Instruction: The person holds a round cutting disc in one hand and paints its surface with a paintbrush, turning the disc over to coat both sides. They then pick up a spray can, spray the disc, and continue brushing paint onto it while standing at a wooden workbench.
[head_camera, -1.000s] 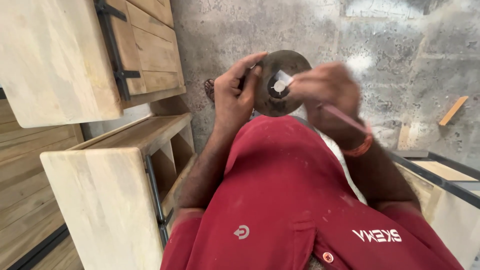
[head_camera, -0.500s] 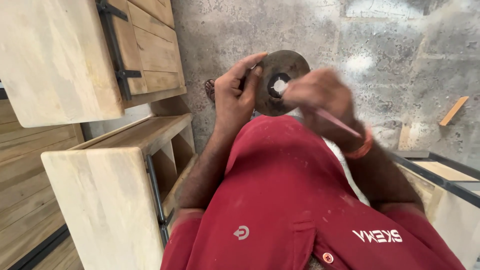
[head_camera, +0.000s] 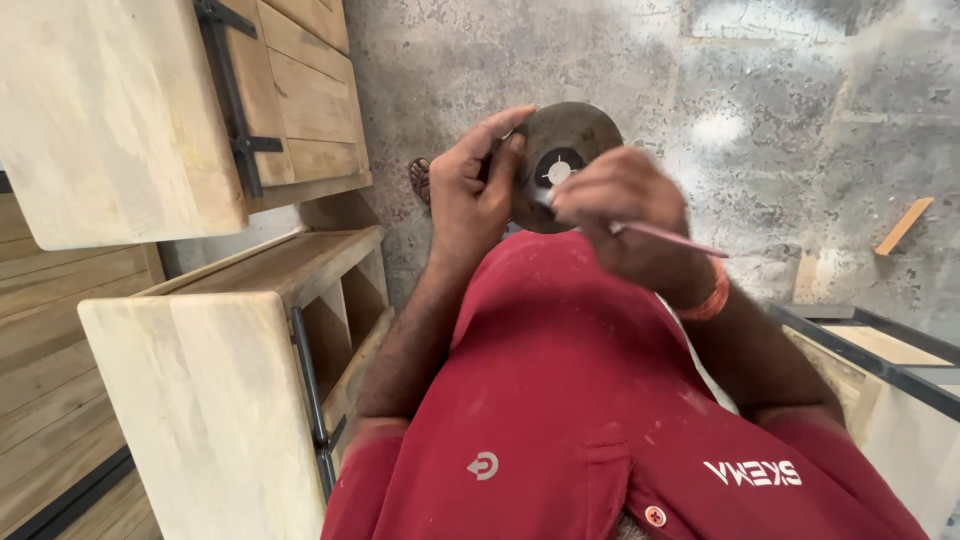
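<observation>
My left hand (head_camera: 470, 190) grips the left edge of a round dark brown sanding disc (head_camera: 575, 135) and holds it up in front of my chest. The disc has a black centre ring with a pale hub. My right hand (head_camera: 620, 215) is closed on a thin pinkish pencil-like stick (head_camera: 675, 238), its tip against the disc's centre. The stick's free end points right. A red band sits on my right wrist. My red shirt fills the lower middle of the view.
Pale wooden cabinets with black metal frames (head_camera: 210, 390) stand at the left, another (head_camera: 130, 110) above it. A black-framed wooden piece (head_camera: 880, 345) is at the right. Rough grey concrete floor (head_camera: 780, 120) lies beyond, with a wood offcut (head_camera: 903, 226).
My right hand has shifted down and left across the disc's face. A white scrap seen at the disc's centre earlier is gone, and the black centre ring now shows.
</observation>
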